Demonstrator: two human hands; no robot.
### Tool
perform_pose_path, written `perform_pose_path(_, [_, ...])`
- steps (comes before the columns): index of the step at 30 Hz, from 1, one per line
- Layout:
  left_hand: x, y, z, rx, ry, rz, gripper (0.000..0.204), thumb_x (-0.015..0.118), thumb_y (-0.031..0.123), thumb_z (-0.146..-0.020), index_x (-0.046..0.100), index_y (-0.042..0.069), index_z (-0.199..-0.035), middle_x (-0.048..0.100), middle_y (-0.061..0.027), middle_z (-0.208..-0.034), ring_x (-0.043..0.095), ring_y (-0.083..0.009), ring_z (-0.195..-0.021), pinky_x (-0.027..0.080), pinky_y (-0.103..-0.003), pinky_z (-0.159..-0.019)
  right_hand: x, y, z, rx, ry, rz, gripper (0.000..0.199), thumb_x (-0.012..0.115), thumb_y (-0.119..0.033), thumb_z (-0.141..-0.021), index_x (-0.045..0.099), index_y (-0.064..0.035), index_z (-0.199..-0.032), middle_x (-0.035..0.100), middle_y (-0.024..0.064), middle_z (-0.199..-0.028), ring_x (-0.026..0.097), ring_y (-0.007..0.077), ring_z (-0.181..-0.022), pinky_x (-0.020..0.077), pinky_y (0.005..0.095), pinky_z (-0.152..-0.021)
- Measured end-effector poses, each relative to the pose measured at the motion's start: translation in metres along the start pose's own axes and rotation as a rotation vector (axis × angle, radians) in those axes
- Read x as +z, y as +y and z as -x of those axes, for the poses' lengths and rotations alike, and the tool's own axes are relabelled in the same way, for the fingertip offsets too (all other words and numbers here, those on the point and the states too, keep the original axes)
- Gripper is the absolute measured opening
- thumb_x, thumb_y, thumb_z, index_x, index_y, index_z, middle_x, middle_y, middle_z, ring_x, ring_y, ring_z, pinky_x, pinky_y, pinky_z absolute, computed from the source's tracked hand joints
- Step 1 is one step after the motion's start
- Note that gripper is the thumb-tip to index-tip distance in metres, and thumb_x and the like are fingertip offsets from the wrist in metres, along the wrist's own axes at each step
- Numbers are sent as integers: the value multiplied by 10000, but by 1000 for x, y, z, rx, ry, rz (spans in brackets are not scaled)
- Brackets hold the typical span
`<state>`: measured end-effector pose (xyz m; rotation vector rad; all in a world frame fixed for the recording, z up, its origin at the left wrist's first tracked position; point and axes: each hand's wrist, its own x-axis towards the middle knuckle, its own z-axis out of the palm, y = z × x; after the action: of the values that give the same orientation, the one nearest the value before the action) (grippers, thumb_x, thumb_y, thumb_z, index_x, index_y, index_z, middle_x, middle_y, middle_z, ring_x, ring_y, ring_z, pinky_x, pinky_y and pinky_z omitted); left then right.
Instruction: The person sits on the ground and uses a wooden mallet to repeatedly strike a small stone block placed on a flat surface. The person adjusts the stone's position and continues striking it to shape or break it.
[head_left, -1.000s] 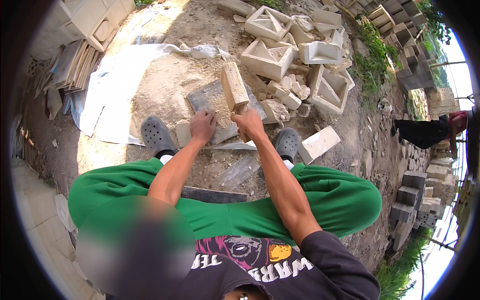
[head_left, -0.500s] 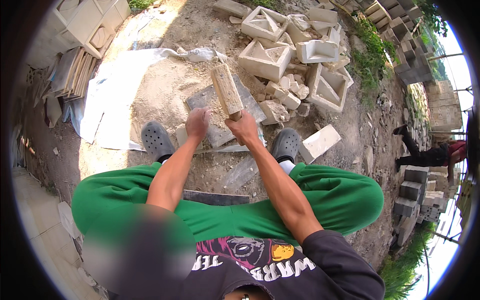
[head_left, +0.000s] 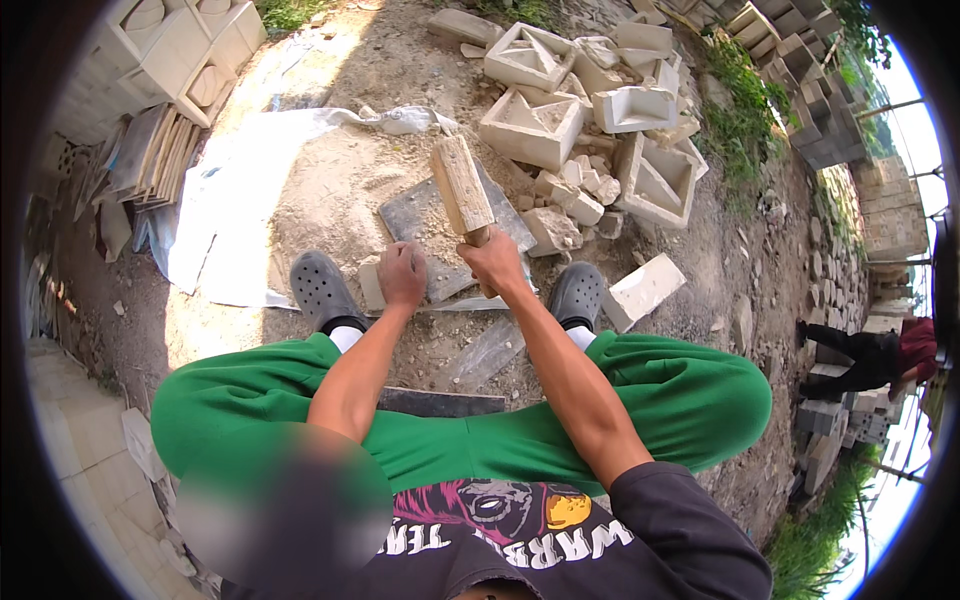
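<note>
My right hand [head_left: 495, 261] is wrapped round the short handle of a wooden mallet [head_left: 463, 185], its long worn head pointing away from me above a dark grey slab [head_left: 408, 214]. Pale crumbs and dust lie on that slab. Close to the slab's near left edge, my left hand [head_left: 402, 274] is closed with its fingers curled under; whatever it may hold is hidden. A small pale block [head_left: 370, 284] shows just left of that hand. The slab lies between my two feet, on a white sheet [head_left: 235, 215] with a heap of pale rubble [head_left: 325, 190].
Broken hollow blocks [head_left: 530, 125] are piled beyond the slab to the right. A pale brick [head_left: 645, 291] lies by my right shoe. Thin boards [head_left: 155, 165] and stacked blocks [head_left: 185, 60] stand at the left. Another person [head_left: 865, 355] bends over blocks at the far right.
My left hand has drawn back slightly toward me, to the slab's near edge. The mallet stays in my right hand, almost unmoved. The person at the right has shifted position.
</note>
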<state>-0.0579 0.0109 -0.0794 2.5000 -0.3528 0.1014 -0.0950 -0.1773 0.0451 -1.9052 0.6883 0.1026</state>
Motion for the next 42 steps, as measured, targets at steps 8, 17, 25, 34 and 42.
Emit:
perform_pose_path(8, [7, 1, -1, 58, -70, -175, 473, 602, 290, -935, 601, 95, -1366, 512, -123, -1478, 438, -315, -1379, 306, -462, -1143, 9, 30, 4, 174, -151, 315, 405, 702, -273, -719, 718, 94, -890, 710, 307, -893, 713, 427, -889, 554, 463, -797])
perform_pose_path(17, [3, 4, -5, 122, -241, -275, 542, 510, 348, -996, 508, 90, -1472, 441, -86, -1570, 353, -297, -1471, 220, -504, -1198, 17, 4, 10, -27, -88, 214, 432, 751, -333, -704, 736, 9, -968, 725, 241, -865, 727, 374, -814, 562, 450, -747])
perform_pose_path(25, [3, 0, -7, 118, -263, -251, 509, 511, 323, -1010, 516, 95, -1465, 449, -59, -1568, 359, -269, -1476, 226, -498, -1200, 11, 32, -13, 155, -180, 361, 412, 713, -296, -732, 745, -17, -1035, 726, 266, -952, 699, 438, -954, 550, 469, -831])
perform_pose_path(34, [-1, -4, -10, 97, -224, -99, 531, 556, 303, -977, 518, 70, -1453, 493, -111, -1528, 429, -276, -1435, 301, -483, -1166, 24, 37, -2, -28, -109, 363, 405, 764, -336, -707, 729, 20, -897, 724, 208, -781, 721, 330, -731, 559, 428, -697])
perform_pose_path(42, [5, -4, -15, 74, -233, -136, 514, 549, 262, -972, 520, 60, -1444, 485, -145, -1529, 436, -275, -1432, 319, -473, -1150, 11, 31, -9, 109, -73, 270, 448, 751, -353, -717, 737, 20, -965, 738, 229, -877, 732, 370, -853, 566, 441, -773])
